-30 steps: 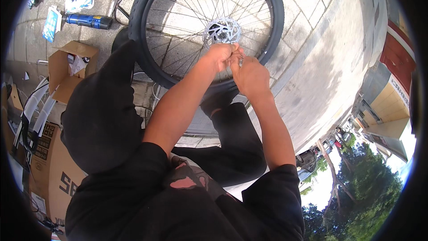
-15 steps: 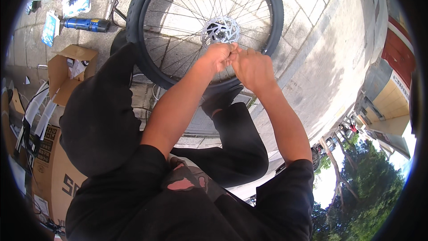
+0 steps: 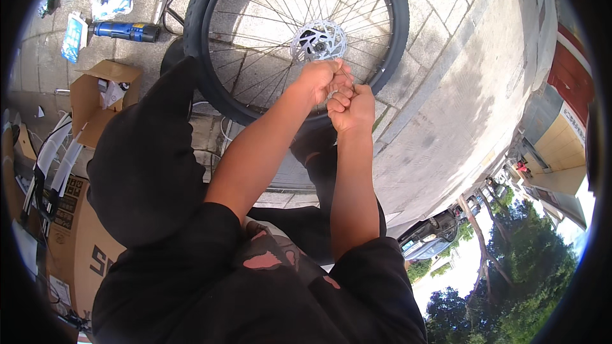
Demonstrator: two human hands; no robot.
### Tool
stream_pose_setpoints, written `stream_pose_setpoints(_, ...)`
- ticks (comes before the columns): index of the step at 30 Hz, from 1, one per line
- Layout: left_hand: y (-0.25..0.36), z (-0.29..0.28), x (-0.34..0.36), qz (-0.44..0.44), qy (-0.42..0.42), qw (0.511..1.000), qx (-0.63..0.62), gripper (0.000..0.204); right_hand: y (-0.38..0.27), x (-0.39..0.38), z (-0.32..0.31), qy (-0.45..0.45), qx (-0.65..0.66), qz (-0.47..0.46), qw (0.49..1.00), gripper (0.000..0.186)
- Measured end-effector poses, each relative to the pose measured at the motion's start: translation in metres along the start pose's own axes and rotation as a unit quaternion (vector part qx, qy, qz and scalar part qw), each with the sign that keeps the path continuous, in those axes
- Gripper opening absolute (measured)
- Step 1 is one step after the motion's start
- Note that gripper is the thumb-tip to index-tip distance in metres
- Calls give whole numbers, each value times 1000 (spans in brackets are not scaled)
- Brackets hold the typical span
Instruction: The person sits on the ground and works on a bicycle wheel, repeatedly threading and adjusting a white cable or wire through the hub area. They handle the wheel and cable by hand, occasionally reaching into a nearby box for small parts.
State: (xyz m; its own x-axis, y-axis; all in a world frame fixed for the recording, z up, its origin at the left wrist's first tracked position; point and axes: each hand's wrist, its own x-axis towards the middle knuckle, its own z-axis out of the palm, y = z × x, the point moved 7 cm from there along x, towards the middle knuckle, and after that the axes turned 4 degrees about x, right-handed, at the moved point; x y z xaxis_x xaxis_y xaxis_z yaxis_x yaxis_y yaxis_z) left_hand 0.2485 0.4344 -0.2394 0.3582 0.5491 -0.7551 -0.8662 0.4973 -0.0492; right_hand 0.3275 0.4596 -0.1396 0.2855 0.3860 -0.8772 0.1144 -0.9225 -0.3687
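Observation:
A bicycle wheel (image 3: 203, 32) with a black tyre lies flat before me, a silver disc brake rotor (image 3: 324, 30) on its hub. Just below the rotor, over the spokes, my left hand (image 3: 322, 78) pinches a thin metal piece (image 3: 345, 78), too small to name. My right hand (image 3: 350, 108) is beside it, a little lower and to the right, fingers curled tight around the lower part of what looks like the same thin piece. How the piece meets the wheel is hidden by my fingers.
At left lie an open cardboard box (image 3: 89, 108), a blue cylindrical tool (image 3: 127, 32), plastic packets (image 3: 73, 38), cables and a large carton (image 3: 89, 242). My black-trousered legs (image 3: 146, 172) frame the wheel's near side. Pavement (image 3: 433, 121) stretches right toward parked vehicles, buildings and trees.
My right hand has turned over and shifted slightly left and down, now showing curled fingers. Its forearm has swung inward. My left hand has barely moved.

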Motion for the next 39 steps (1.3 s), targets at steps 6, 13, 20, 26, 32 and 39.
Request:
stream_pose_setpoints(6,6,6,-2,0,45,999,-3,20,-47,-41,8,66,-612,-514,597,30)
stream_pose_setpoints(13,5,1,-4,-2,61,998,9,18,-48,-39,26,-22,-702,-530,476,33)
stream_pose_setpoints(20,14,0,-5,-13,39,998,42,22,4,-10,25,44,4,16,999,30)
stream_pose_setpoints(26,13,-1,0,-19,-2,1000,12,26,-11,-2,24,-23,-88,-47,995,28)
stream_pose_setpoints(32,9,-8,5,-3,57,998,-14,17,-52,-52,34,4,-668,-507,544,32)
stream_pose_setpoints(39,11,-6,5,-15,47,999,10,18,-59,-55,52,-48,-715,-571,400,27)
